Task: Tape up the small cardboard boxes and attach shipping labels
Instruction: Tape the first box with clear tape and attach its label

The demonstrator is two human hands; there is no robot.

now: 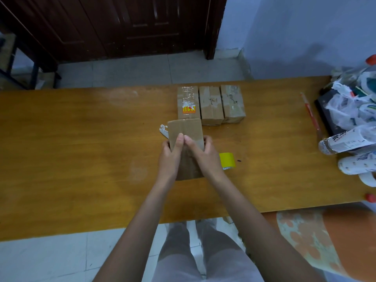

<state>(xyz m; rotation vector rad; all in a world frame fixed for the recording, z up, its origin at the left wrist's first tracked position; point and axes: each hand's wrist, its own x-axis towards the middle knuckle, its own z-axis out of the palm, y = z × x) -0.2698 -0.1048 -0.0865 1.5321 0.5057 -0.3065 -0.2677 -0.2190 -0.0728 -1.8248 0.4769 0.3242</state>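
Observation:
A small cardboard box [186, 129] stands on the wooden table [81, 149] in front of me. My left hand [172, 153] grips its left side, thumb pressed on the top face. My right hand [200, 153] holds its right side, thumb beside the left thumb. A roll of yellow tape [228, 160] lies just right of my right hand, partly hidden by it. Three taped cardboard boxes [210, 103] sit in a row behind the held box; the left one bears a red and yellow sticker [189, 109]. White paper pieces [163, 131] peek out left of the held box.
Plastic bags and bottles [350, 123] crowd the table's right end, with a dark flat object beneath them. A red and white stick [311, 117] lies near them. A dark wooden door [122, 25] stands beyond the table. An orange patterned cloth [325, 241] lies at lower right.

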